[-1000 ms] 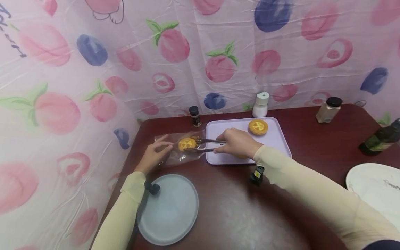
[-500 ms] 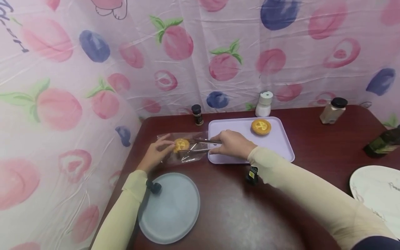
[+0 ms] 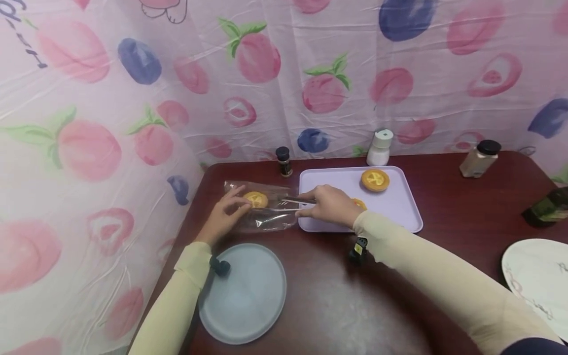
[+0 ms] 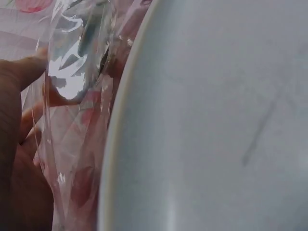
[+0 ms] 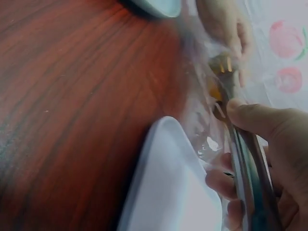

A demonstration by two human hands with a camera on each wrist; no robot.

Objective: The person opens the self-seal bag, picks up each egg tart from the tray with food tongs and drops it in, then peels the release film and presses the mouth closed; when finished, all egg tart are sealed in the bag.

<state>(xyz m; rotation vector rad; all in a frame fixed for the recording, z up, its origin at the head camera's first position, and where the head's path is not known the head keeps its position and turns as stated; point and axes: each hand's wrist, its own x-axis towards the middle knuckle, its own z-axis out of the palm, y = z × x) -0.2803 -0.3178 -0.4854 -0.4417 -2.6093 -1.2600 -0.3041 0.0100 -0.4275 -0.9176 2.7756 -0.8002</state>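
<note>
A clear plastic bag [image 3: 276, 223] lies left of the lilac tray, with a yellow-topped egg tart [image 3: 255, 199] inside it. My left hand [image 3: 223, 215] pinches the film near the bag's left end, thumb and fingertips right beside the tart. In the left wrist view, crinkled film [image 4: 72, 125] lies between the thumb and the fingers. My right hand [image 3: 332, 203] grips metal tongs [image 3: 300, 200], whose arms reach into the bag from the right. Fork-like tips [image 5: 224, 69] show in the right wrist view. The tongs' lower arm runs along the tart's near side; the upper tip stops right of it.
On the lilac tray [image 3: 337, 175] sits one tart [image 3: 375, 180]; another [image 3: 358, 203] is partly hidden by my right hand. A grey plate [image 3: 243, 296] is near my left forearm. Behind stand a spice jar [image 3: 284, 161] and white shaker [image 3: 379, 148]. A jar [image 3: 480, 159], bottle [image 3: 548, 207] and white plate [image 3: 534, 276] are right.
The tart has slid left, deeper into the bag and closer to my left fingers. The tongs' upper tip has drawn back from it to the right. The view has shifted slightly.
</note>
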